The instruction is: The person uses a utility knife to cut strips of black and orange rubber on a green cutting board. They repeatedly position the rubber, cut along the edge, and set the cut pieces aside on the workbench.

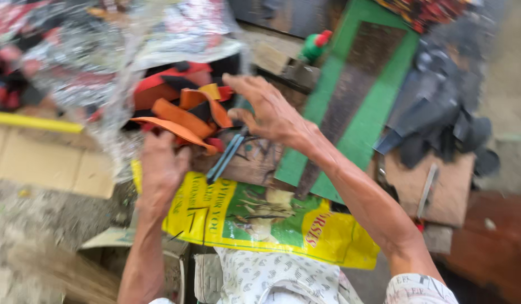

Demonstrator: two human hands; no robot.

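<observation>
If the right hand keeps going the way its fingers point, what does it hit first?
Probably the bundle of orange straps: the right hand points left, fingertips already at its edge. The clear plastic bag lies beyond, though blur hides depth.

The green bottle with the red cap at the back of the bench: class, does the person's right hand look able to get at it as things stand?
Probably yes. The right hand hovers just short of the green bottle, with only bare bench between them. However, it seems to grip blue-handled scissors, which may hamper grasping.
</observation>
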